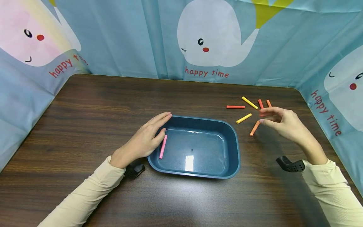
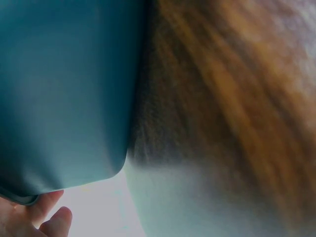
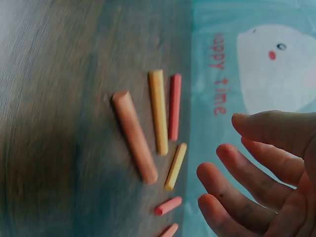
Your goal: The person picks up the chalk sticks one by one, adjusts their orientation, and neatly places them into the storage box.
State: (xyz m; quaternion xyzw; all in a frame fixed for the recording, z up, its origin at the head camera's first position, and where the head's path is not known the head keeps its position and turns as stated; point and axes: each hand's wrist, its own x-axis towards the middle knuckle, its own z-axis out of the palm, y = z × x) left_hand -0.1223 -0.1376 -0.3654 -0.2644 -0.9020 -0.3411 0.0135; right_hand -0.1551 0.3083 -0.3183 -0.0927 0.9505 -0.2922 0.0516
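Observation:
My left hand (image 1: 144, 138) rests over the left end of a blue plastic basin (image 1: 236, 151), its thumb inside the rim and close to a pink chalk stick (image 1: 163, 147). In the left wrist view, fingertips (image 2: 58, 222) show beside the basin's rim. My right hand (image 1: 286, 124) hovers over the right side of the table, its fingers spread and holding nothing. Nearest to it, overlapped by the thumb tip in the head view, lies an orange chalk stick (image 1: 254, 128). A red chalk stick (image 1: 260, 103) and another orange stick (image 1: 268, 103) lie beyond the fingers.
Left of those sticks lie a yellow chalk stick (image 1: 249, 102), a second yellow stick (image 1: 244, 118) and a red stick (image 1: 235, 107). The dark wooden table (image 1: 85, 126) ends against a light blue curtain (image 1: 124, 37) printed with whales, behind and on both sides.

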